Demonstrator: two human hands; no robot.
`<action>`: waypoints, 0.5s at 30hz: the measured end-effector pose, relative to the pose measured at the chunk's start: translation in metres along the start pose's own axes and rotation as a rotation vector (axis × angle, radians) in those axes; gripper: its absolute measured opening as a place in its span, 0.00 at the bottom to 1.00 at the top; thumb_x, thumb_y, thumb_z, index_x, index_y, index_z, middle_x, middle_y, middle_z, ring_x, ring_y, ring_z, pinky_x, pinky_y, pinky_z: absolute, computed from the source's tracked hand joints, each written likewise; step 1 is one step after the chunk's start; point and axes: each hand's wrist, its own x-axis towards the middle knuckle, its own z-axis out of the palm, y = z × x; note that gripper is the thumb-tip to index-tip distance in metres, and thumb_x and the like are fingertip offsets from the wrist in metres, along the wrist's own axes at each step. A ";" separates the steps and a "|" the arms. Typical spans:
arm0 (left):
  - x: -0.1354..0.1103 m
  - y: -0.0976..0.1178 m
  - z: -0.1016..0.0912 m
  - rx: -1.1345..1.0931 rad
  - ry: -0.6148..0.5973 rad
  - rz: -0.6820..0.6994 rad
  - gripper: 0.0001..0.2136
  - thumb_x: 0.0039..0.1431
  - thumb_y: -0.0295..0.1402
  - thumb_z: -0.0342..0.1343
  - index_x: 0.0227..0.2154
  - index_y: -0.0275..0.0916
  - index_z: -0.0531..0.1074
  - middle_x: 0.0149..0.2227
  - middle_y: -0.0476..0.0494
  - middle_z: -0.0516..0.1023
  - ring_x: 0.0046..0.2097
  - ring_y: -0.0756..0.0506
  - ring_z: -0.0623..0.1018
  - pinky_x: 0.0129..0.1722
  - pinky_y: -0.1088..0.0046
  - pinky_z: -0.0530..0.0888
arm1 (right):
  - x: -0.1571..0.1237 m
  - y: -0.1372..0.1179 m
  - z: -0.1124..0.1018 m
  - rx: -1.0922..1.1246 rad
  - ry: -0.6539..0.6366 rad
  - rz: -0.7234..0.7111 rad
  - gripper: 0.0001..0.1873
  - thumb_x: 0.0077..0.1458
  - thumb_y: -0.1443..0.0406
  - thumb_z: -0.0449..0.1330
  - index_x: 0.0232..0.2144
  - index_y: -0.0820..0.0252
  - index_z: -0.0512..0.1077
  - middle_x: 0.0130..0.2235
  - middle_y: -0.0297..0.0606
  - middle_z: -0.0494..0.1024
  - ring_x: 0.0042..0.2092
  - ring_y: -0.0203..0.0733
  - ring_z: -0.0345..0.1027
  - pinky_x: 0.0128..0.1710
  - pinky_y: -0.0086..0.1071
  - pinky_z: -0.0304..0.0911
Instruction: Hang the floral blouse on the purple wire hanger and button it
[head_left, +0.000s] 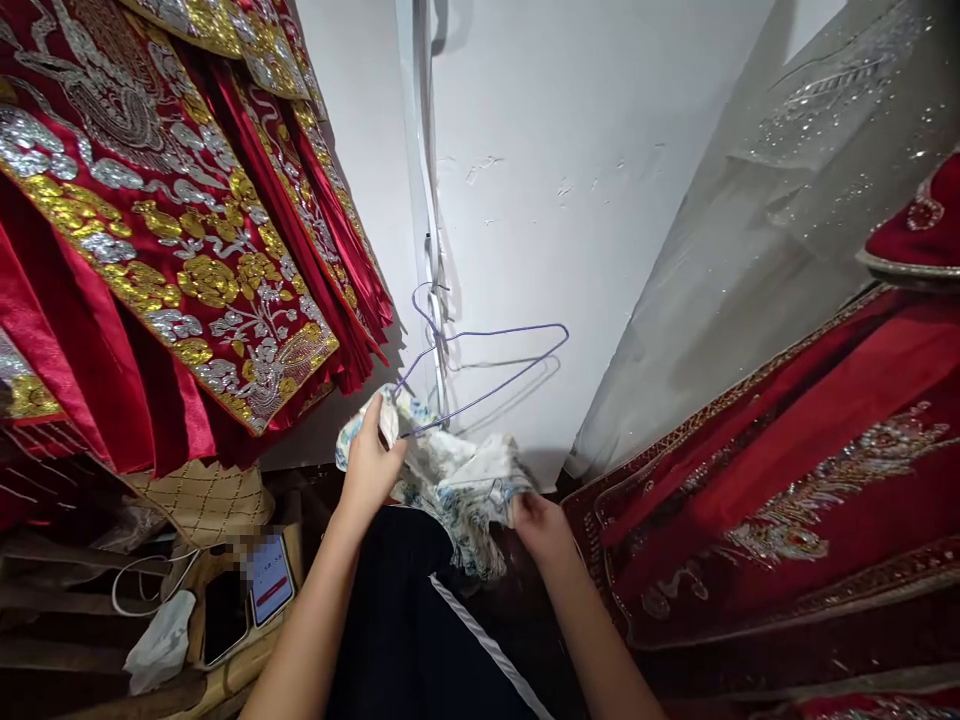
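My left hand (373,462) is closed around the left end of a thin purple wire hanger (487,368) together with a bunched white floral cloth (450,480). The hanger's hook points up toward the white wall. My right hand (541,522) pinches the right side of the same crumpled cloth, lower and nearer to me. The cloth hangs between both hands, partly over the hanger's lower wire. Below my arms lies a dark garment with a white stripe (420,630).
Red satin garments with gold and silver embroidery (172,230) hang at the left. More red embroidered fabric (787,500) and a sheer sequinned veil (795,200) fill the right. A phone (268,580), a cable and tissue (161,645) sit in a basket at lower left.
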 end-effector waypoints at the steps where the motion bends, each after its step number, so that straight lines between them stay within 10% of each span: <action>1: -0.003 -0.001 0.002 -0.069 0.025 -0.038 0.34 0.48 0.26 0.59 0.61 0.39 0.66 0.55 0.36 0.76 0.55 0.37 0.75 0.54 0.62 0.71 | -0.005 0.009 -0.001 -0.009 -0.002 0.014 0.10 0.52 0.74 0.59 0.27 0.54 0.70 0.26 0.31 0.74 0.29 0.35 0.73 0.30 0.27 0.76; 7: -0.046 -0.017 -0.005 -0.677 0.303 -0.406 0.32 0.43 0.25 0.57 0.57 0.37 0.71 0.40 0.43 0.81 0.37 0.47 0.80 0.36 0.75 0.75 | -0.027 0.017 0.034 -0.281 -0.077 -0.032 0.14 0.54 0.60 0.67 0.43 0.49 0.73 0.42 0.35 0.79 0.48 0.43 0.76 0.51 0.39 0.72; 11: -0.090 -0.017 -0.006 -0.762 0.509 -0.456 0.32 0.46 0.27 0.56 0.58 0.43 0.70 0.47 0.44 0.80 0.45 0.44 0.80 0.41 0.72 0.76 | -0.055 0.011 0.072 -0.654 -0.302 -0.122 0.21 0.57 0.48 0.62 0.44 0.57 0.76 0.47 0.43 0.78 0.51 0.49 0.72 0.55 0.43 0.66; 15: -0.128 0.008 0.014 -0.699 0.193 -0.381 0.31 0.44 0.27 0.53 0.57 0.44 0.71 0.52 0.42 0.77 0.49 0.38 0.78 0.46 0.61 0.76 | -0.086 0.026 0.086 -0.766 -0.548 0.092 0.30 0.59 0.42 0.55 0.39 0.62 0.78 0.43 0.46 0.80 0.49 0.51 0.74 0.55 0.44 0.64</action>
